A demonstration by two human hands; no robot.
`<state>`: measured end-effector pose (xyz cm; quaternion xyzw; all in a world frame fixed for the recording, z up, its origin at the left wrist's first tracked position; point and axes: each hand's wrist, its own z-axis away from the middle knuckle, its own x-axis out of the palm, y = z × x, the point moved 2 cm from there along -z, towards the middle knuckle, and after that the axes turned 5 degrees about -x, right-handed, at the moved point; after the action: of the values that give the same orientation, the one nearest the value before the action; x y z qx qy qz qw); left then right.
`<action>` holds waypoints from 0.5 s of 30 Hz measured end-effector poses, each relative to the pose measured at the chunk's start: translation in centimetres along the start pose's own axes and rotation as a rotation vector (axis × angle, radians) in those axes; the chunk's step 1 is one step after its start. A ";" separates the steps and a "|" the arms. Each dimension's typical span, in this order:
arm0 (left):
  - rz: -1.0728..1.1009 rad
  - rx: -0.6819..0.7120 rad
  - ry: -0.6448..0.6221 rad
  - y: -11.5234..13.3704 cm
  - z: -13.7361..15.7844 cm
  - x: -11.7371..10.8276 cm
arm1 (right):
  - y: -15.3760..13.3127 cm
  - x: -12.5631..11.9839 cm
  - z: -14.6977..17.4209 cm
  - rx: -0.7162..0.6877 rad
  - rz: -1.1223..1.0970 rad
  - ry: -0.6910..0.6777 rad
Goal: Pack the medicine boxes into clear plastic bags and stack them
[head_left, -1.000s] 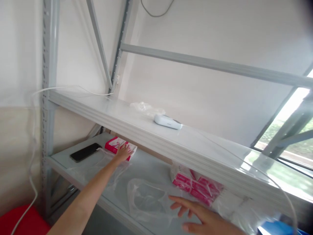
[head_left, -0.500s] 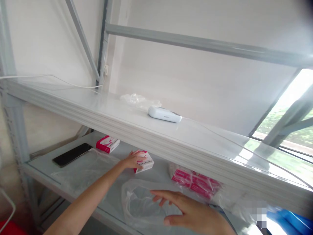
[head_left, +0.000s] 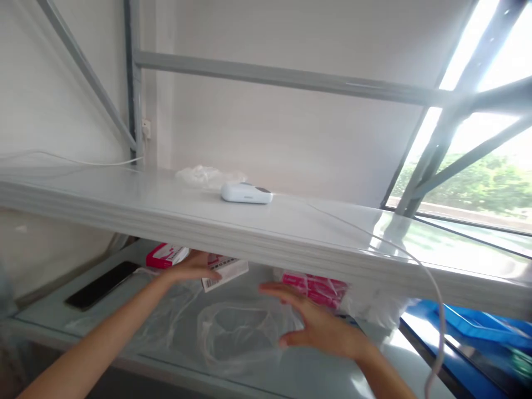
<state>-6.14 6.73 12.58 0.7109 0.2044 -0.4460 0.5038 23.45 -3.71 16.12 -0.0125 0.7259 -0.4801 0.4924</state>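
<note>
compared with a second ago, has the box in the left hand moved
Yes: the box in the left hand has moved right, away from the phone lying on the lower shelf.

No readable text; print on tilted pink-and-white box (head_left: 226, 271), white device (head_left: 245, 194) too blurred.

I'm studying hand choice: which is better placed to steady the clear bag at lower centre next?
Probably the right hand: it is empty and near the clear bag, while the left hand holds a printed box.
</note>
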 end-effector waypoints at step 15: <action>0.235 0.135 -0.638 12.7 6.0 2.6 | -2.0 0.3 -0.4 0.229 -0.153 -0.400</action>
<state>2.03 -4.23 16.56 0.5860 -0.0767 -0.5972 0.5423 22.10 -4.61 17.36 -0.1063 0.5516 -0.5831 0.5869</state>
